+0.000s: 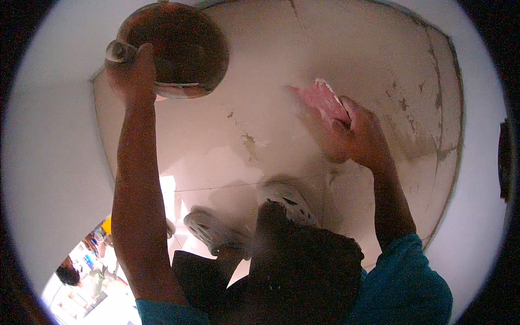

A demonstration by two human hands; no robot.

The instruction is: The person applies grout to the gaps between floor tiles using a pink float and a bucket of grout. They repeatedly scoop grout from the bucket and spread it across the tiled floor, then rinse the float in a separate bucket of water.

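At the upper left, my left hand (132,76) is closed round the stubby, pale-ended handle of a round dark brown pan (187,49). The pan's inside looks dark, and I cannot make out what it holds. Right of centre, my right hand (349,132) grips a flat pinkish-red scraper (325,100), with pale, paste-like matter along its edge. The scraper points up and to the left over the floor. Whether it touches the floor is unclear. Both arms stretch forward, well apart.
Beige floor tiles (216,130) with dark joints, scuffs and patches of residue lie below. Pale walls (49,135) stand on both sides. My light clogs (208,230) are near the bottom. Through a bright opening at lower left, another person (67,272) shows.
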